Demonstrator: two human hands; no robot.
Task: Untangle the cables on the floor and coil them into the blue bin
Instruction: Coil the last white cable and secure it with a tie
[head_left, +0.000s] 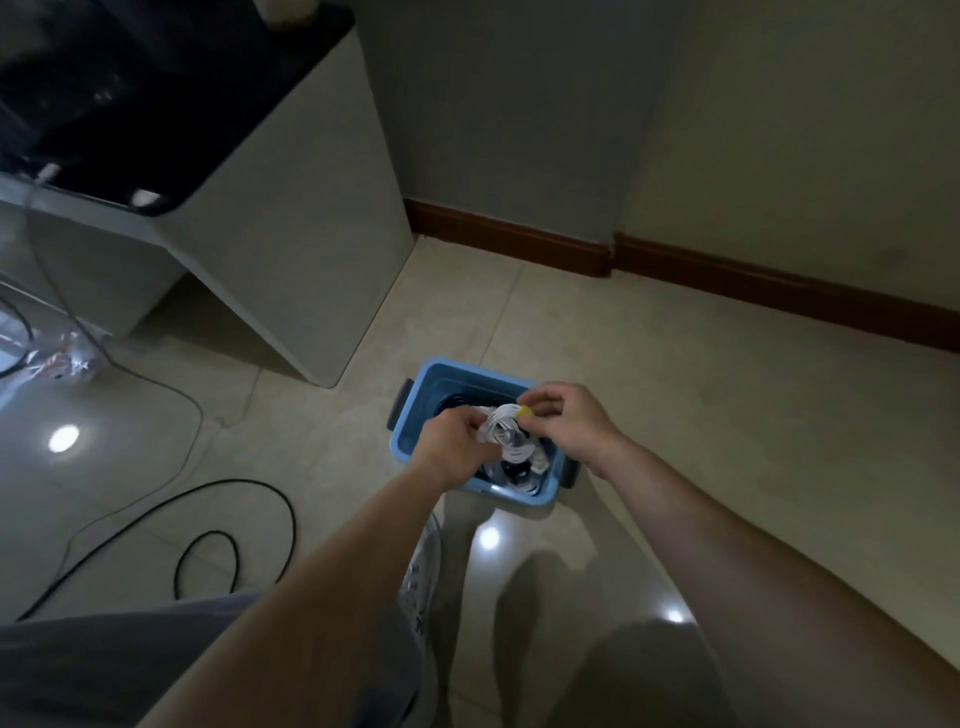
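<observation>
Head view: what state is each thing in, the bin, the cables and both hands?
Blue plastic bin, open on the tiled floor, coiled cables inside.
White coiled cable, held above the bin by both hands.
Left hand, grips the white coiled cable.
Right hand, pinches the yellow tab on it.
Long black cable, loose on the floor, uncoiled.

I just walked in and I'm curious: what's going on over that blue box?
A person is tidying cables. The left hand grips a white cable coil above the blue bin, while the right hand pinches a small yellow piece at the coil's edge. Dark cable already lies in the bin, and a black cable is looped on the floor to the left.
</observation>
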